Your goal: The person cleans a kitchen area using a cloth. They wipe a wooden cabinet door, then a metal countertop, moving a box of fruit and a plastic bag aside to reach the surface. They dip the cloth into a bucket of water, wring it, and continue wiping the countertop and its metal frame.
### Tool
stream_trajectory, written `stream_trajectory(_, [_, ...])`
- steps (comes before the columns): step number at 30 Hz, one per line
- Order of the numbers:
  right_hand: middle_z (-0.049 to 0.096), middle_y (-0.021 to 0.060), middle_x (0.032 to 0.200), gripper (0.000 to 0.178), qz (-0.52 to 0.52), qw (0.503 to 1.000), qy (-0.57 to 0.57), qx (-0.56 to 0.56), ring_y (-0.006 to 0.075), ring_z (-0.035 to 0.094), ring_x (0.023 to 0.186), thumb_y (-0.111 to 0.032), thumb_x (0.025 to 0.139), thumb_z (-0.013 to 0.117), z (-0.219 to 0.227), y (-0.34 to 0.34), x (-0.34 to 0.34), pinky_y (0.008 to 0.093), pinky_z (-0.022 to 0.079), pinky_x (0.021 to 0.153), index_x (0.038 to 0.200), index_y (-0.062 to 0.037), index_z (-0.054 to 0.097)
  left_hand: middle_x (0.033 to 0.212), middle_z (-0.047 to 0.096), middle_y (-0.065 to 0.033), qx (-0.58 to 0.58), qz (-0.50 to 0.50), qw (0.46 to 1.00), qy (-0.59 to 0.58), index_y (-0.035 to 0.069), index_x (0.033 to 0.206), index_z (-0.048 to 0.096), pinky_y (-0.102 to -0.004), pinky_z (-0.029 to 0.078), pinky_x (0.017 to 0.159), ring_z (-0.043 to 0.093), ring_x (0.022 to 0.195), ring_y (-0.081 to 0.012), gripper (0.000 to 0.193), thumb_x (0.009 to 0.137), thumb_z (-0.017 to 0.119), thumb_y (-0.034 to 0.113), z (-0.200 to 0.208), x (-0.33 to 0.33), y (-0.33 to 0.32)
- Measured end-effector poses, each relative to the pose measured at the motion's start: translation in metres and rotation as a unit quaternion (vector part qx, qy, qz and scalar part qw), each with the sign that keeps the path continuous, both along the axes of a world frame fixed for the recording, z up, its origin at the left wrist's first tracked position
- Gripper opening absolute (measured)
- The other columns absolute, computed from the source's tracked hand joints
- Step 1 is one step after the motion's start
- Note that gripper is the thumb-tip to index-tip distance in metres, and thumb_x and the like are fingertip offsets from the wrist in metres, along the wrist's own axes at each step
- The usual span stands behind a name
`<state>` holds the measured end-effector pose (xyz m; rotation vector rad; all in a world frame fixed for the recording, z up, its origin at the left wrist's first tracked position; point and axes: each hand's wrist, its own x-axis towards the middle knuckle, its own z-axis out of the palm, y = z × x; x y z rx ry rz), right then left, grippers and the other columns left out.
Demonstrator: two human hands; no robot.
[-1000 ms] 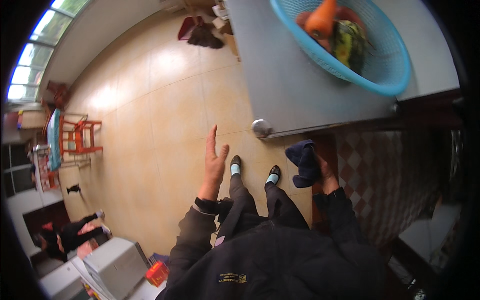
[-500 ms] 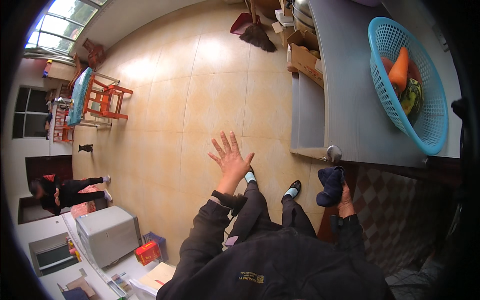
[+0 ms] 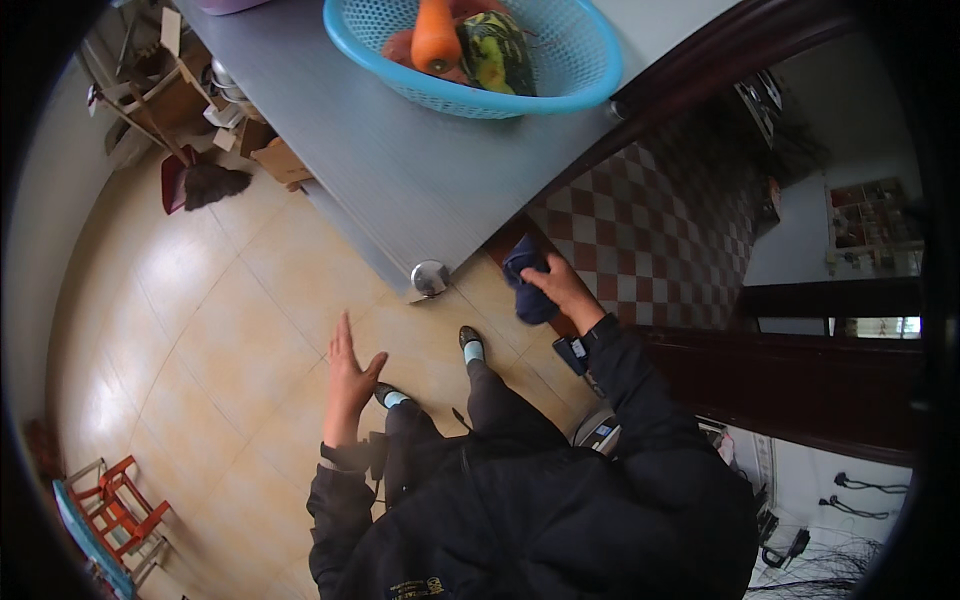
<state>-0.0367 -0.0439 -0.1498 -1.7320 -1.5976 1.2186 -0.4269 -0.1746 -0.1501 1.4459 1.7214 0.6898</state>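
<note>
In my right hand (image 3: pixel 566 290) is a dark blue cloth (image 3: pixel 527 278), bunched up and gripped between thumb and fingers. It hangs beside the near corner of a grey table (image 3: pixel 400 170), above a dark red door sill. My left hand (image 3: pixel 348 380) is held out over the tiled floor with fingers straight and thumb apart, touching nothing. On the table stands a light blue plastic basket (image 3: pixel 470 100) holding a carrot (image 3: pixel 436 38), a dark green and yellow squash (image 3: pixel 498 55) and some reddish-brown roundish things partly hidden behind them.
A round metal knob (image 3: pixel 430 278) caps the table's near corner. A broom (image 3: pixel 212 184) and red dustpan (image 3: pixel 174 180) stand at the far left beside cardboard boxes (image 3: pixel 282 163). An orange stool (image 3: pixel 125 508) is at lower left. To the right, a doorway opens onto red and white checkered tiles (image 3: pixel 640 230).
My view has turned right, so the table and basket now lie ahead and the doorway shows. My left hand has turned edge-on with its fingers closer together. The cloth stays in my right hand.
</note>
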Motion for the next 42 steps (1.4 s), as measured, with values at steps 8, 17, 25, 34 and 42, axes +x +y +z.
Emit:
stream_trajectory(8, [0.054,0.0206,0.107,0.054,0.137,0.77,-0.496,0.378,0.0398,0.057,0.1,-0.021,0.074,0.077,0.125,0.08,0.035,0.0459,0.055,0.077,0.123,-0.0077,0.06,0.103,0.064,-0.0174,0.071,0.063,0.988,-0.122,0.002,0.11,0.058,-0.042,0.048,0.086,0.059,0.103,-0.0331,0.046,0.073,0.082,0.017,0.032,0.104,0.075])
stream_trajectory(17, [0.054,0.0135,0.084,0.021,0.194,0.67,-0.614,0.369,0.0256,0.06,0.067,-0.017,0.083,0.063,0.062,0.129,0.039,0.0333,0.051,0.048,0.101,-0.0076,0.064,0.086,0.066,-0.0131,0.148,0.151,0.977,0.008,0.002,0.089,0.064,-0.0412,0.046,0.084,0.059,0.086,-0.0341,0.031,0.068,0.083,0.015,-0.037,0.11,0.067])
stream_trajectory(25, [0.064,0.0229,0.09,0.013,0.249,0.765,-0.471,0.363,0.0338,0.064,0.07,-0.009,0.082,0.061,-0.027,0.144,0.046,0.0423,0.054,0.059,0.092,-0.0019,0.065,0.119,0.064,-0.0083,0.155,0.038,0.96,0.228,0.014,0.115,0.066,-0.0424,0.047,0.094,0.059,0.115,-0.0288,0.027,0.089,0.057,0.012,-0.056,0.104,0.038])
stream_trajectory(34, [0.061,0.0242,0.108,0.018,0.222,0.867,-0.287,0.342,0.0443,0.06,0.09,-0.007,0.083,0.056,-0.088,0.138,0.012,0.049,0.051,0.079,0.098,-0.0004,0.062,0.112,0.063,-0.0069,0.069,-0.036,0.939,0.335,0.013,0.118,0.059,-0.0342,0.049,0.09,0.06,0.109,-0.0203,0.027,0.094,0.046,0.014,-0.071,0.108,-0.012])
stream_trajectory(42, [0.059,0.0247,0.111,0.022,0.189,0.887,-0.394,0.148,0.0444,0.059,0.095,-0.008,0.083,0.056,-0.112,0.126,0.014,0.05,0.049,0.082,0.103,-0.0008,0.061,0.108,0.066,-0.0077,-0.057,-0.024,0.971,0.23,0.009,0.109,0.063,-0.0346,0.05,0.087,0.063,0.102,-0.0222,0.022,0.09,0.053,0.012,-0.021,0.112,0.015])
